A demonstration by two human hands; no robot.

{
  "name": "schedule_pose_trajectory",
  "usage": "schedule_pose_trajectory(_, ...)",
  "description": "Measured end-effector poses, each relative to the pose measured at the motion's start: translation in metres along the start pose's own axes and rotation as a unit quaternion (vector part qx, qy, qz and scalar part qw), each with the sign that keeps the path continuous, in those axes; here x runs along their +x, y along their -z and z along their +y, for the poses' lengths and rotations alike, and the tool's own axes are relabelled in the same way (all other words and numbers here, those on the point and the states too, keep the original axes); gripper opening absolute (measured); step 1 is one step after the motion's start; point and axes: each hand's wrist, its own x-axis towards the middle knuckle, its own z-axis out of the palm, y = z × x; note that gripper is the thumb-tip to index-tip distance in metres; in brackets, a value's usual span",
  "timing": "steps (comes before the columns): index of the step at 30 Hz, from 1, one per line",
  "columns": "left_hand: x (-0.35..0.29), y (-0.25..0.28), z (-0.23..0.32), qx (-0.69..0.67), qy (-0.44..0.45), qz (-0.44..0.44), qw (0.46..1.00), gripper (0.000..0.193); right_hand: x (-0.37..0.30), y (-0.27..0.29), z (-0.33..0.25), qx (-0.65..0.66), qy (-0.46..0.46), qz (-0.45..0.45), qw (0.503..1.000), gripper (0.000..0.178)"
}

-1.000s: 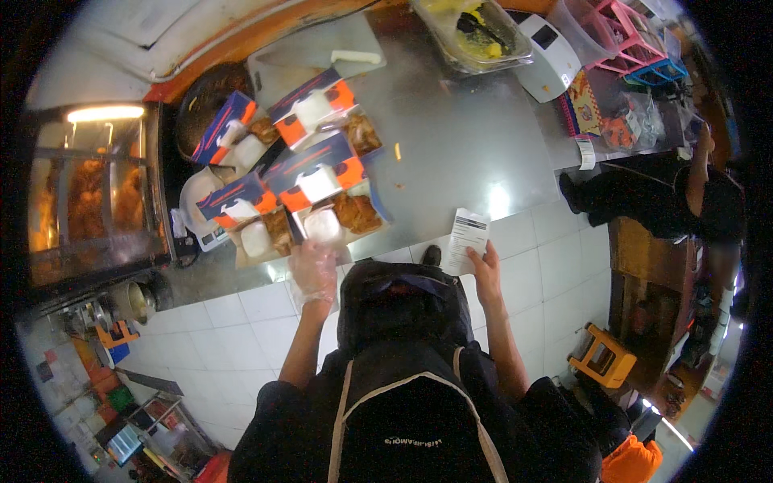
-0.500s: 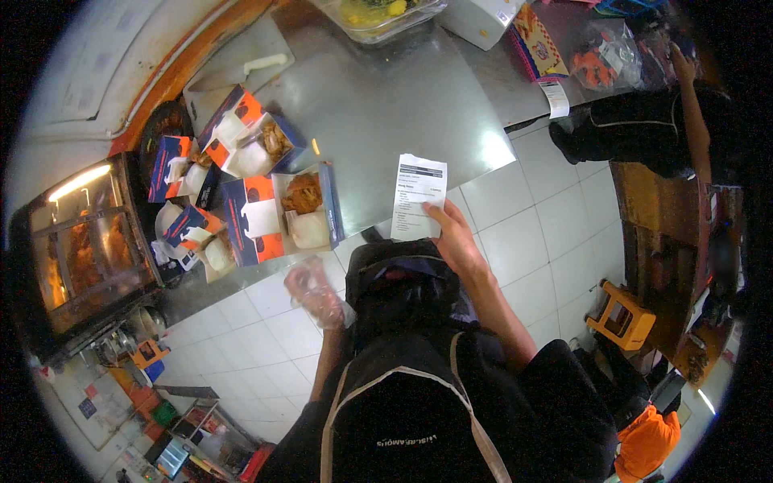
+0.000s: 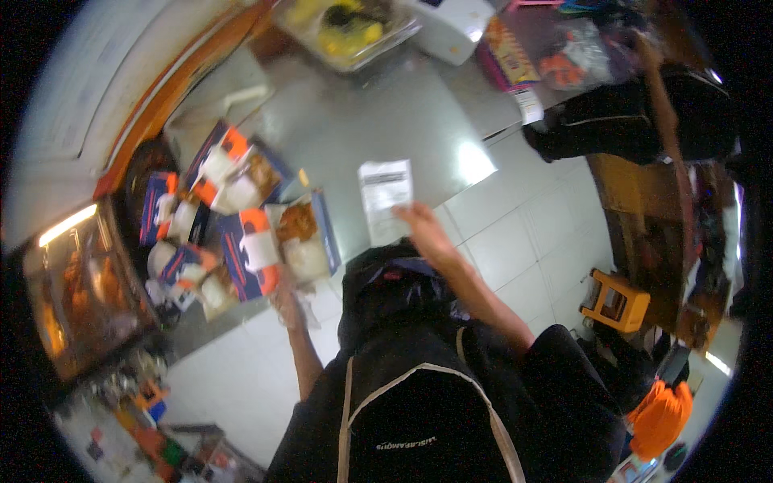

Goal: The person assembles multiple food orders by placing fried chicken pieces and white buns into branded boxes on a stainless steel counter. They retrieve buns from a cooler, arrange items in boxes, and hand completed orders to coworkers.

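Observation:
My right hand (image 3: 425, 232) pinches the lower right edge of a white printed receipt (image 3: 385, 189), held up in front of me by the counter edge. My left hand (image 3: 287, 304), in a thin clear plastic glove, is at the near side of an opened blue-and-orange takeaway box (image 3: 233, 259). Its fingers are smeared by motion, so whether it touches the box cannot be made out. Inside that box are a piece of fried chicken (image 3: 297, 220) and a white wrapped bundle (image 3: 303, 256). Several similar open boxes (image 3: 229, 171) stand behind and to its left.
The steel counter (image 3: 338, 121) carries a clear tray of yellow food (image 3: 346, 32) at the back and a knife (image 3: 245, 95) at the far left. A lit glass warmer (image 3: 84, 282) stands left. Another person's arm (image 3: 662, 105) shows far right, above a yellow stool (image 3: 616, 302).
My left hand has moved left and up, from over the floor to the nearest box. The receipt has shifted left in the picture, still in my right hand. The whole view has turned slightly.

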Motion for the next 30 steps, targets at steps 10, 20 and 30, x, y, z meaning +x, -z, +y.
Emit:
schedule_pose_trajectory(10,0.003,-0.119,-0.012,-0.186,-0.017,-0.110,0.976,0.035,0.045,0.037,0.040,-0.128,0.168,0.122,0.970,0.034)
schedule_pose_trajectory(20,0.043,-0.243,0.031,-0.094,-0.129,-0.195,0.968,0.042,0.095,0.128,-0.027,-0.190,0.194,0.243,0.931,0.035)
schedule_pose_trajectory(30,0.001,-0.368,0.130,-0.738,0.297,-0.383,0.470,0.049,0.129,0.213,-0.114,-0.113,0.213,0.287,0.927,0.031)
